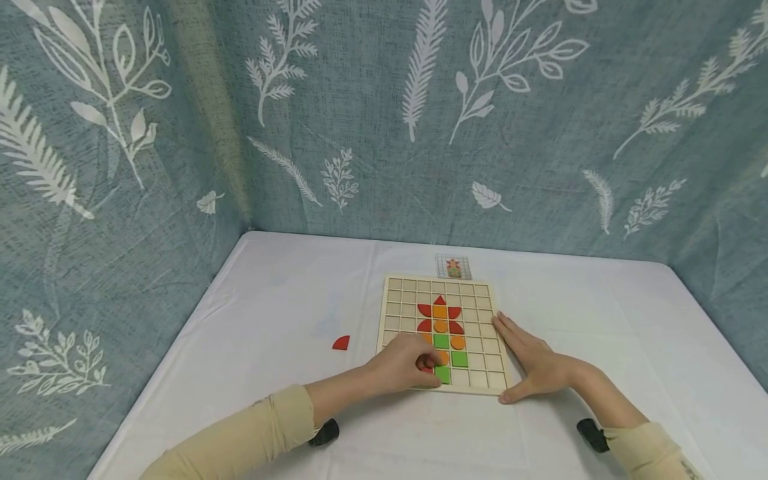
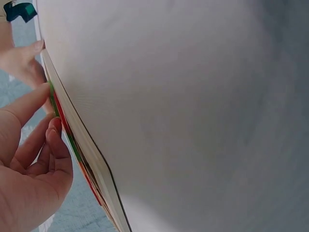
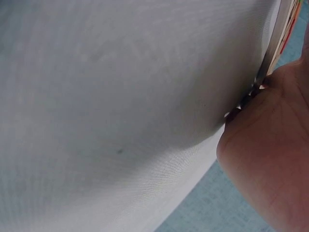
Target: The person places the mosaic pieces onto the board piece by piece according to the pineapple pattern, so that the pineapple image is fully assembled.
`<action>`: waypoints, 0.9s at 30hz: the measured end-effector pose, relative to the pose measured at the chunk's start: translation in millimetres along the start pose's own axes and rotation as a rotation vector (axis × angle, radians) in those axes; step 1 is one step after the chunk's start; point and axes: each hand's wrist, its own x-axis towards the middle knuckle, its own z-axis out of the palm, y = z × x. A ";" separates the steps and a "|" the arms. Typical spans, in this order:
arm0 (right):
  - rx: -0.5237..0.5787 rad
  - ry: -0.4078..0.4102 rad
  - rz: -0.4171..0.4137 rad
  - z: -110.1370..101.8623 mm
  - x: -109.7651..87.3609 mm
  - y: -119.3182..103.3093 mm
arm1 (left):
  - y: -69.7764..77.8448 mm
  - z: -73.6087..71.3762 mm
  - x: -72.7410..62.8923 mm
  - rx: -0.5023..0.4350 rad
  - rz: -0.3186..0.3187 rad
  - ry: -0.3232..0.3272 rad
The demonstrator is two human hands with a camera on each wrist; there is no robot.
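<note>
My left hand (image 1: 408,363) is over the lower part of a wooden grid board (image 1: 487,343). Its thumb and index finger pinch a green square tile (image 1: 443,375) at the bottom row; a red piece (image 1: 427,369) shows beneath the curled fingers. In the left wrist view the fingertips meet the green edge (image 2: 53,99) close over the board. Along the board's right edge rests my right hand (image 1: 540,367), fingers extended and thumb near the lower corner. Above the left hand lie a red triangle (image 1: 441,300), red quarter-circles (image 1: 455,327), an orange square (image 1: 440,312), orange circles (image 1: 458,343) and another green square (image 1: 459,359).
Behind the board lies a small card (image 1: 454,267) with a printed grid and a coloured figure. One loose red quarter-circle (image 1: 341,343) is on the white tablecloth (image 1: 288,313) left of the board. A patterned blue-green curtain (image 1: 384,180) surrounds the table's back and sides.
</note>
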 end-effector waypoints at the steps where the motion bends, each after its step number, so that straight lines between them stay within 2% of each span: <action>1: 0.000 0.000 -0.002 0.1 0.2 0.0 | 0.4 0.4 -0.3 0.001 0.004 -0.001; 11: -0.008 0.002 0.005 -1.0 0.3 -1.2 | -1.1 3.4 0.5 0.112 0.039 0.017; 14: -0.004 0.004 0.005 -1.1 0.1 -1.5 | -0.8 2.3 -0.3 0.100 0.046 0.012; 18: 0.003 0.002 0.002 0.4 0.3 -1.5 | -4.4 -3.6 -7.7 -0.028 -0.025 0.032; 21: 0.001 0.002 0.001 1.8 0.6 -0.9 | -12.7 -14.7 -17.3 -0.104 -0.100 0.099; 27: -0.005 0.007 -0.002 2.4 -0.7 -1.0 | -35.2 -45.4 -42.5 -0.058 -0.238 0.257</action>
